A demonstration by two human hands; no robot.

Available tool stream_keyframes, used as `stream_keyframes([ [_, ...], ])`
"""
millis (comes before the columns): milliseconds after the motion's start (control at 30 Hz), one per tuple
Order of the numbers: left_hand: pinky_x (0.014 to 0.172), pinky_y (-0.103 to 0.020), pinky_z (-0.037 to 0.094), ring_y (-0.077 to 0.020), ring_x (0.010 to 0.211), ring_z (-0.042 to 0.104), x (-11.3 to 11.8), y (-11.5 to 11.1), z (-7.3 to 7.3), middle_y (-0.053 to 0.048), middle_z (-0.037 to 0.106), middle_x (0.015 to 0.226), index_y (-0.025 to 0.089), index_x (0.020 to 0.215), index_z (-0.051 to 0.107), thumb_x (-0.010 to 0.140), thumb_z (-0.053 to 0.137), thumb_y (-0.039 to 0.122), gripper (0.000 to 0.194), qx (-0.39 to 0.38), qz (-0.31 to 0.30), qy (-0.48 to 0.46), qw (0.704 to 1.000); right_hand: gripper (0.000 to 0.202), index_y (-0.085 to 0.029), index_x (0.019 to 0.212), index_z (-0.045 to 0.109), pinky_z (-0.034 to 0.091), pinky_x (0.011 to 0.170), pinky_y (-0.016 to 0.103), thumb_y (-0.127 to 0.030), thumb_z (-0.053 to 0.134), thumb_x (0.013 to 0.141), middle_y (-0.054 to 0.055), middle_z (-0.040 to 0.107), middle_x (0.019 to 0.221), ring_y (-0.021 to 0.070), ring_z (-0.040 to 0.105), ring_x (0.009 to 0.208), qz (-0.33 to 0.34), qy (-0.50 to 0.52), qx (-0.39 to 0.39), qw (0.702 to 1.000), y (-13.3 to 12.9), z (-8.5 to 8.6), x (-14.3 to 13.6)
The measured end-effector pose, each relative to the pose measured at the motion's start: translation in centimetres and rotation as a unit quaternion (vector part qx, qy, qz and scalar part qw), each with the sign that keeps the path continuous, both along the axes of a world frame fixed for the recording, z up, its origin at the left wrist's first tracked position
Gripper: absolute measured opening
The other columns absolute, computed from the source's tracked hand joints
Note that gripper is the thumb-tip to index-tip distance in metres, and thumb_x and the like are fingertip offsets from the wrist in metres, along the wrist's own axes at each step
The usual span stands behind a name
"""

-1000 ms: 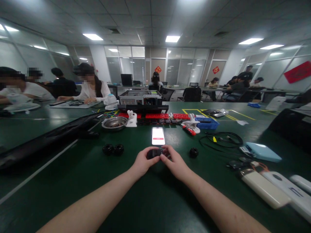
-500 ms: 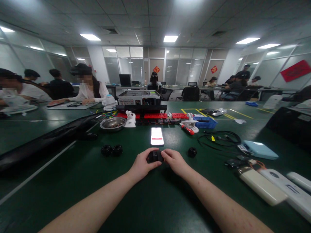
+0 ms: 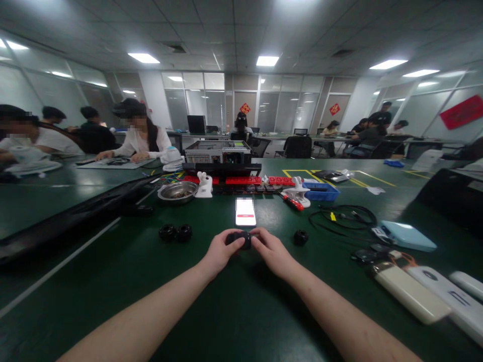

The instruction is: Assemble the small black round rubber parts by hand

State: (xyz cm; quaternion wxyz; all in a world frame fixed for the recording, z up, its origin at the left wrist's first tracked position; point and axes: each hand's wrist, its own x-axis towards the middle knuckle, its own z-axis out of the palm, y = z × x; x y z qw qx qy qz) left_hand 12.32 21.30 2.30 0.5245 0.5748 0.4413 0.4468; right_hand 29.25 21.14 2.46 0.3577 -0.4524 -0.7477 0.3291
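Observation:
My left hand (image 3: 222,251) is closed around a small black rounded part (image 3: 245,239), its thumb lying across the near side. From the other side, my right hand (image 3: 269,249) presses its fingertips on the same part. The part's exact kind cannot be made out. Two similar black rounded pieces (image 3: 175,232) sit side by side to the left, and another black rounded piece (image 3: 301,237) stands to the right of my right hand. Just beyond my hands lies a phone (image 3: 245,213) with its screen lit.
Farther back are a metal bowl (image 3: 177,191), a white clamp stand (image 3: 204,185), a red-handled screwdriver (image 3: 293,202), a blue tray (image 3: 321,192) and an open computer case (image 3: 217,152). Black cables (image 3: 343,217), a light-blue box (image 3: 407,235) and a cream power bank (image 3: 411,291) lie right. A co-worker (image 3: 139,133) sits far left.
The black part has turned in my hands, and my left thumb has shifted up across it. Both hands stay at about the same place; the whole view has shifted slightly.

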Motion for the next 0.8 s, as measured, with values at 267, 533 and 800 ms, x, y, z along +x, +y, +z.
stream_keyframes([
  [267,0.082,-0.035,0.043,-0.022,0.091,0.055,0.3,-1.1,-0.2,-0.005,0.061,0.098,0.021,0.099,0.058,0.061,0.067,0.03,0.04,0.149,-0.016,0.164,0.975,0.05,-0.016,0.065,0.046,0.035,0.053,0.024,-0.058,0.025,0.083,0.0,0.043,0.058,0.0126,0.043,0.055,-0.058,0.143,-0.024,0.988,0.3,-3.2,-1.4],
  [533,0.077,-0.034,0.044,-0.0227,0.086,0.058,0.6,-0.5,-1.3,-0.009,0.062,0.092,0.014,0.096,0.057,0.064,0.062,0.044,0.045,0.051,-0.027,0.068,0.996,0.025,-0.018,0.086,0.046,0.04,0.06,0.026,-0.041,0.035,0.084,0.002,0.05,0.073,0.0148,0.049,0.067,-0.054,0.124,0.012,0.991,-0.6,-3.1,-1.8],
  [800,0.071,-0.033,0.046,-0.0226,0.08,0.059,0.3,0.4,-1.2,-0.008,0.063,0.083,0.013,0.087,0.056,0.06,0.061,0.05,0.046,-0.063,-0.012,-0.021,0.998,0.042,-0.022,0.118,0.032,0.04,0.084,0.03,-0.028,0.048,0.08,0.007,0.044,0.111,0.0178,0.047,0.097,0.013,0.13,-0.01,0.991,-1.0,-3.6,-1.6],
])
